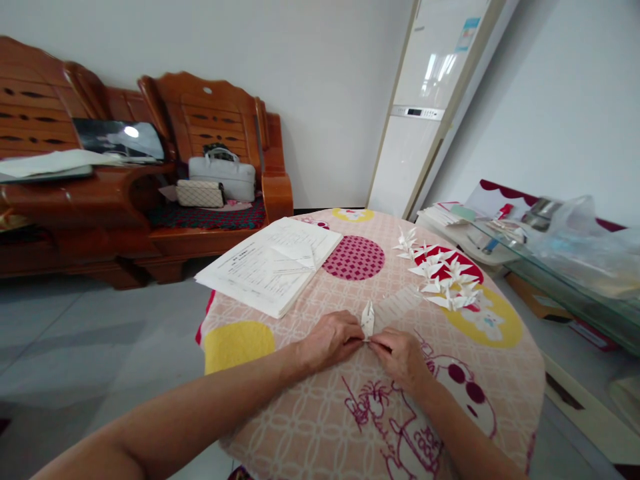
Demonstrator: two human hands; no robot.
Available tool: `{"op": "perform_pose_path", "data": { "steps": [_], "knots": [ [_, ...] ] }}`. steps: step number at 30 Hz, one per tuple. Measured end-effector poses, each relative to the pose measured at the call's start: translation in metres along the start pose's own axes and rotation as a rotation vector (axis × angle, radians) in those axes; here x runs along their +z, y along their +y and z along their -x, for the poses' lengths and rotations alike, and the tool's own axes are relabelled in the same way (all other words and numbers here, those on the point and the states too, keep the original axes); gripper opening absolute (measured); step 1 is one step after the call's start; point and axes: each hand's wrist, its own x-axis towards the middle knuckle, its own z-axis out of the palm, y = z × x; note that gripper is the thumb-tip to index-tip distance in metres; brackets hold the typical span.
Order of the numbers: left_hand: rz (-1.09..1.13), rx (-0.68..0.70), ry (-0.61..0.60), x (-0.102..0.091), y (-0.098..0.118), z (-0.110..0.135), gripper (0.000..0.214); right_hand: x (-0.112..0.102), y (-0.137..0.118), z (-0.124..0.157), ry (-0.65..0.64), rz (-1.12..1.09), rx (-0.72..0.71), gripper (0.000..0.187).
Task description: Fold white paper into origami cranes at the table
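A narrow folded piece of white paper (pixel 368 319) stands between my hands near the middle of the round table. Its lower end is pinched by the fingertips of my left hand (pixel 337 337) and my right hand (pixel 400 353), which nearly meet there. Both hands are closed on it, and their inner fingers are partly hidden. Just behind lies a flat strip of paper (pixel 400 303) with faint print. Several folded white paper cranes (pixel 447 273) sit grouped to the right, beyond my right hand.
A stack of printed sheets (pixel 250 267) lies at the table's back left, with a folded sheet on top. A patterned cloth (pixel 300 413) covers the table. Right of it stands a glass shelf (pixel 555 267) with a plastic bag (pixel 580 240). Wooden chairs (pixel 210 113) hold bags behind.
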Motion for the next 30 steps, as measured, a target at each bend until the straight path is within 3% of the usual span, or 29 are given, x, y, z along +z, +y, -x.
{"op": "perform_pose_path", "data": {
  "steps": [10, 14, 22, 30],
  "knots": [
    [0.058, -0.030, -0.007, -0.008, 0.005, -0.005, 0.017, -0.006, 0.001, -0.002, -0.022, -0.097, 0.013, 0.021],
    [0.124, -0.014, -0.014, -0.013, 0.000, -0.006, 0.028, -0.010, 0.002, -0.005, -0.027, -0.171, 0.051, 0.026],
    [0.100, 0.067, -0.040, -0.009, -0.012, -0.009, 0.024, -0.010, 0.003, -0.004, 0.009, -0.204, 0.076, 0.032],
    [0.148, 0.061, -0.066, -0.016, -0.013, -0.012, 0.024, -0.009, -0.001, -0.007, 0.005, -0.019, 0.108, 0.030]
  ]
}}
